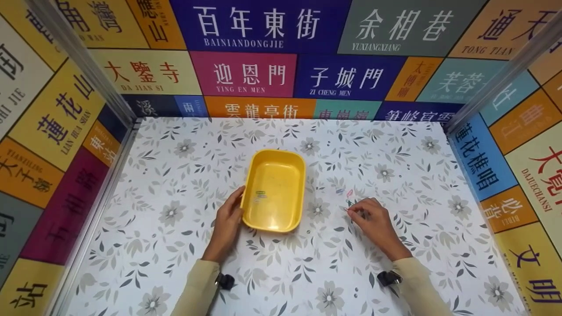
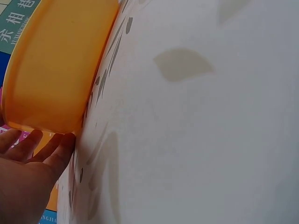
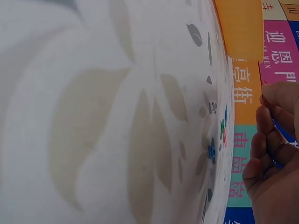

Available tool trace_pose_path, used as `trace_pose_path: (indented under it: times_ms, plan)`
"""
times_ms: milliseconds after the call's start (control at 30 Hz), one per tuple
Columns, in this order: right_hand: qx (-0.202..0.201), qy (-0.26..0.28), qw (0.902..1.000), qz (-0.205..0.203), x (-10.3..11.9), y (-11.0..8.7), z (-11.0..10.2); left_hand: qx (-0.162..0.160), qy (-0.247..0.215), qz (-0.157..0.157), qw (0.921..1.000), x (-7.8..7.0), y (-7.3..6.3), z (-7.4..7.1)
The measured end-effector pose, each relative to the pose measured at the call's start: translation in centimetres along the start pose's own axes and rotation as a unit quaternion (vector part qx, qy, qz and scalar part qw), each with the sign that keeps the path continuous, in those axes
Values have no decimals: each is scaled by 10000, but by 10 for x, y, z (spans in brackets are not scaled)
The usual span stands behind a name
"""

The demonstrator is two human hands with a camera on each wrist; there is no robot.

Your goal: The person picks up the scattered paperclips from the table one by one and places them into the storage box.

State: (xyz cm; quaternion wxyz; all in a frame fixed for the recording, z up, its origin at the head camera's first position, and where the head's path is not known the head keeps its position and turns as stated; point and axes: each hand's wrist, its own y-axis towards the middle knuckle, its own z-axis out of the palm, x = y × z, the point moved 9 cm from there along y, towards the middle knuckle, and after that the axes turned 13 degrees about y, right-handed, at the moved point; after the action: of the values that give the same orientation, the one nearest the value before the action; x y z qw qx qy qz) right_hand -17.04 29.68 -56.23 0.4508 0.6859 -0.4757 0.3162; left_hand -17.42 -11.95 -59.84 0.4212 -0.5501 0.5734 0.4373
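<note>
A yellow plastic box (image 1: 296, 188) stands upright on the patterned tabletop, with several small coloured paper clips (image 1: 260, 196) lying on its floor. My left hand (image 1: 227, 224) rests against the box's left outer wall, its fingertips touching the side. In the left wrist view, the fingers (image 2: 60, 154) lie fairly straight along the orange-looking wall. To the right of the box, my right hand (image 1: 373, 219) pinches a small reddish paper clip (image 3: 265, 84) between thumb and forefinger, mostly hidden by the fingertips. Loose on the table beside it are a pink paper clip (image 1: 349, 193) and a blue one (image 1: 340, 191).
A green paper clip (image 3: 222, 129) also lies among the loose ones. The white tabletop (image 1: 175, 263) has a grey leaf and flower print. Panels with coloured Chinese signs (image 1: 250, 74) enclose the table at the back and both sides.
</note>
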Motion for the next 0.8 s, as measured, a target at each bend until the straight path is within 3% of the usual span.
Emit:
trace_pose_path:
  times_ms: [300,800]
  plan:
    - [103,63,9997,-234,4,3,4,-12,111,-72,9999,0,-1,0]
    - [213,-37,9997,-129,5,9,12,-12,22,-173,9998,3,-1,0]
